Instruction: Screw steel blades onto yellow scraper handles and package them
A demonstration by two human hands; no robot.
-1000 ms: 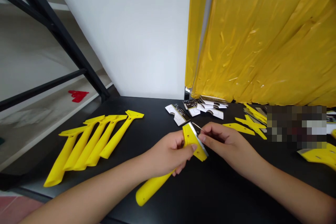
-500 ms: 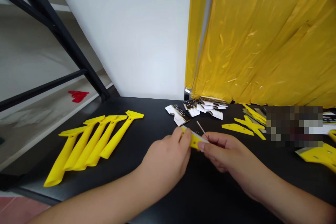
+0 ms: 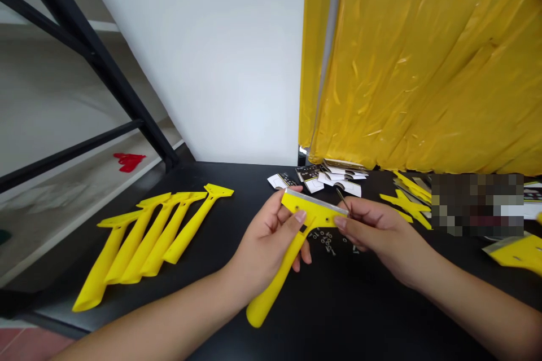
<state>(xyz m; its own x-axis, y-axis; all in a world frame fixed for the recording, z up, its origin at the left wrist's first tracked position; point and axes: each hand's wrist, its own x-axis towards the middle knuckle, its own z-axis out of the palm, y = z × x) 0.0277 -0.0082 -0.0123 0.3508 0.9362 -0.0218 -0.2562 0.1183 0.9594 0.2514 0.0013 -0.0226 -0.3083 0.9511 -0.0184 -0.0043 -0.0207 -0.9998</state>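
My left hand [image 3: 271, 231] grips a yellow scraper [image 3: 275, 285], its thumb pressed on the head beside a small slot. A metal blade edge [image 3: 315, 201] runs along the top of that head, and the handle slants down to the left. With thumb and fingers, my right hand [image 3: 372, 227] pinches the right end of the head. It also holds a thin metal rod [image 3: 342, 198], which sticks up past the blade edge; its lower part is hidden. Small screws and rings [image 3: 326, 241] lie scattered on the black table just behind the scraper.
Several yellow handles [image 3: 154, 240] lie in a row on the left of the black table [image 3: 203, 316]. Printed cards [image 3: 341, 183] are piled at the back. Yellow plates [image 3: 409, 203] and another scraper head [image 3: 514, 254] lie to the right. A black frame [image 3: 112, 87] rises at left.
The scraper has turned so that its flat face and whole handle show. My left thumb now presses on its face. The small screws and rings have come into view.
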